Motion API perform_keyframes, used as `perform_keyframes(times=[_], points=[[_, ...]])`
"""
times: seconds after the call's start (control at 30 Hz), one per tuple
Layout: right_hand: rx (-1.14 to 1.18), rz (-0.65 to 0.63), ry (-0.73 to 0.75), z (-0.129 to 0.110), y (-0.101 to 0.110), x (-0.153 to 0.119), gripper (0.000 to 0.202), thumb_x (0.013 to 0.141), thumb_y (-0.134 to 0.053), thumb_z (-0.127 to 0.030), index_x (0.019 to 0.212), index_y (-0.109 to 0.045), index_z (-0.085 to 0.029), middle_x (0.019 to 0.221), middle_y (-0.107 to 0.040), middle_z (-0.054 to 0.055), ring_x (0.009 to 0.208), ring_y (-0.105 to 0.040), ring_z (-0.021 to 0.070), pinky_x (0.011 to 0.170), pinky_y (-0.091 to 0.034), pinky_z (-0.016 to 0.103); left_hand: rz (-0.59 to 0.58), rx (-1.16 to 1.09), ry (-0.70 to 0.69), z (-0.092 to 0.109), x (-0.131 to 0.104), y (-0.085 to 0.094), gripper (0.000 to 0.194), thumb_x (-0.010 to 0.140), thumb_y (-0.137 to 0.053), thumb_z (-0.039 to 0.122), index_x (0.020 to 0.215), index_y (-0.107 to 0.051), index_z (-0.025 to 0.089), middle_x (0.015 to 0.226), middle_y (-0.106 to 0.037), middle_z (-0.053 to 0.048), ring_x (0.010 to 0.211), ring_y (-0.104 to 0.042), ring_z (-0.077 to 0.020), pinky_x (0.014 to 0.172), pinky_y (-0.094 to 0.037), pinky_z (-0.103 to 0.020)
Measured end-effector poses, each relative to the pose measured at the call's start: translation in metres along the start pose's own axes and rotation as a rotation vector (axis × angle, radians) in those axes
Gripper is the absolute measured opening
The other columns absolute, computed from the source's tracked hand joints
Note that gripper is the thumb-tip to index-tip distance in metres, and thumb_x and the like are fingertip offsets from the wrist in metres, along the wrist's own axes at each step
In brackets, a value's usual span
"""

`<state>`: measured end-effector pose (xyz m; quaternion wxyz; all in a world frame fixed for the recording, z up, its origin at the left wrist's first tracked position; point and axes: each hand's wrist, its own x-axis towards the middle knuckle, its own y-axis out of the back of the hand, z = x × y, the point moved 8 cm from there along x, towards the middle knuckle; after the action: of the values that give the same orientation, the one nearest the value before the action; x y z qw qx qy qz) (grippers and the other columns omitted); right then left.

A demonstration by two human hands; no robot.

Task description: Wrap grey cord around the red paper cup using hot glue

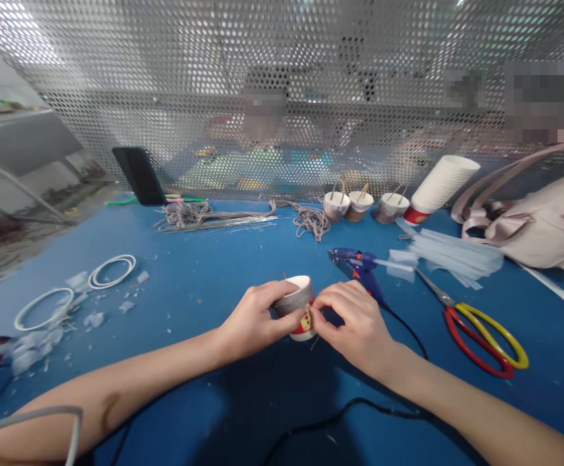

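My blue bench (204,259) backs onto a silvery perforated metal panel (175,110) along its far edge. Three cord-wrapped white paper cups (336,208) stand by that edge, toward its right corner. Well in from the far edge, my left hand (255,318) curls around a red-and-white paper cup partly wound in grey cord (304,327); my right hand (357,318) pinches narrowly at its side, on what I cannot tell.
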<state>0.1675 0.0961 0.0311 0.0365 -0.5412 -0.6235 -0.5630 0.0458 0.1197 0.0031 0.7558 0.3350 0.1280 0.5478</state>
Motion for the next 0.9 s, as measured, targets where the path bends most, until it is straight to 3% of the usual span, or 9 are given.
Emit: perform_keyframes(times=[0.4, 0.7, 0.9], points=[[-0.109, 0.047, 0.067, -0.007, 0.006, 0.002, 0.017, 0.075, -0.048, -0.006, 0.064, -0.048, -0.02, 0.057, -0.06, -0.002, 0.049, -0.052, 0.0112, 0.056, -0.036, 0.028, -0.042, 0.06, -0.036, -0.001, -0.001, -0.004, 0.024, 0.077, -0.054, 0.034, 0.087, -0.067, 0.016, 0.072, -0.064, -0.001, 0.063, -0.051, -0.0129, 0.071, -0.046, -0.026], [-0.016, -0.074, -0.082, 0.004, 0.0, 0.002, 0.017, 0.076, -0.052, -0.011, 0.061, -0.051, -0.019, 0.055, -0.057, -0.004, 0.047, -0.046, 0.0095, 0.057, -0.034, 0.026, -0.053, 0.036, -0.067, 0.002, -0.001, -0.002, 0.021, 0.076, -0.056, 0.033, 0.083, -0.066, 0.016, 0.071, -0.063, -0.001, 0.065, -0.052, -0.0134, 0.073, -0.047, -0.026], [0.057, -0.139, -0.216, 0.012, -0.002, 0.001, 0.015, 0.071, -0.06, -0.014, 0.06, -0.052, -0.02, 0.051, -0.054, -0.006, 0.048, -0.046, 0.0091, 0.055, -0.036, 0.024, -0.068, -0.014, -0.108, 0.006, 0.0, -0.001, 0.016, 0.076, -0.055, 0.029, 0.075, -0.065, 0.017, 0.065, -0.059, -0.002, 0.063, -0.049, -0.0138, 0.065, -0.043, -0.025]])
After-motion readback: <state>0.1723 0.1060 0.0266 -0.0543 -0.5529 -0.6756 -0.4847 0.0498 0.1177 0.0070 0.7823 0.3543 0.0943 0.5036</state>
